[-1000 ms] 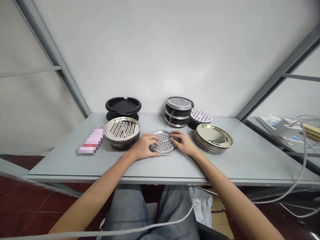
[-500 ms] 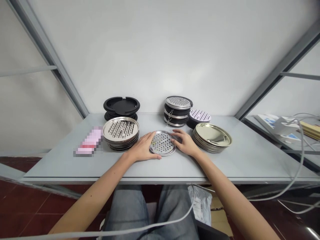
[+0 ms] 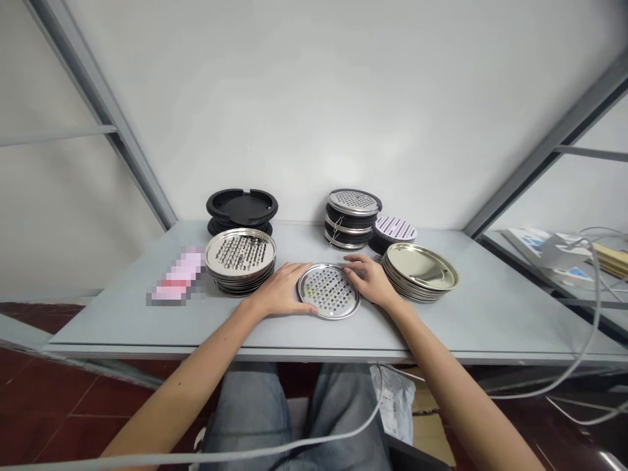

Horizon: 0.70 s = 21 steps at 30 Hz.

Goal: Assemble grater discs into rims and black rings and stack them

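Across the grey table (image 3: 490,314), our perforated disc (image 3: 330,292) has moved closer to the front edge, perhaps slightly lifted. Our left hand (image 3: 283,291) and right hand (image 3: 375,281) grip its rim from opposite sides.

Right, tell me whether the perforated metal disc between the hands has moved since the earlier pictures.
Yes. The disc now appears closer to the table's front edge and to the gold-toned stack on the right.

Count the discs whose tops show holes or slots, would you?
4: a silver disc between left hand and right hand; the near left stack's top disc; the tall rear stack's top disc; a pale disc behind the gold-toned plates. Stacks may hide more.
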Each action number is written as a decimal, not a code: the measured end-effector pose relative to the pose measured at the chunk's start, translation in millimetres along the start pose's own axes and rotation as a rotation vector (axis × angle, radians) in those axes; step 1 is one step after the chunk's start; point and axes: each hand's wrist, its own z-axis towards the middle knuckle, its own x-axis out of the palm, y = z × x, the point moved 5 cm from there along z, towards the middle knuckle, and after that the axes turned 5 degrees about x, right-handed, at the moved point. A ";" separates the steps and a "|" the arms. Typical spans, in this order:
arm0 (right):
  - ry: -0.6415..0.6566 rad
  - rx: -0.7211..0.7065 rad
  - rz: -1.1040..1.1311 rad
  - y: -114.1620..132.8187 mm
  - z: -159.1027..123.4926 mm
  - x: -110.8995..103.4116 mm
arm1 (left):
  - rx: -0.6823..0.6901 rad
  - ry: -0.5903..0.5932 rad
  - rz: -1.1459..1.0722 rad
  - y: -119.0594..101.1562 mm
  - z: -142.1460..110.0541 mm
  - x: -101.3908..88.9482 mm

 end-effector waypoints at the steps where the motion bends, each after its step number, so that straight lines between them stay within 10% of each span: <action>1: -0.004 0.003 -0.002 -0.5 -0.1 -0.9 | 0.022 0.001 -0.002 -2.1 0.1 -0.7; 21: 0.052 0.042 0.052 4.3 -0.5 0.9 | -0.019 -0.030 0.105 0.9 0.9 7.8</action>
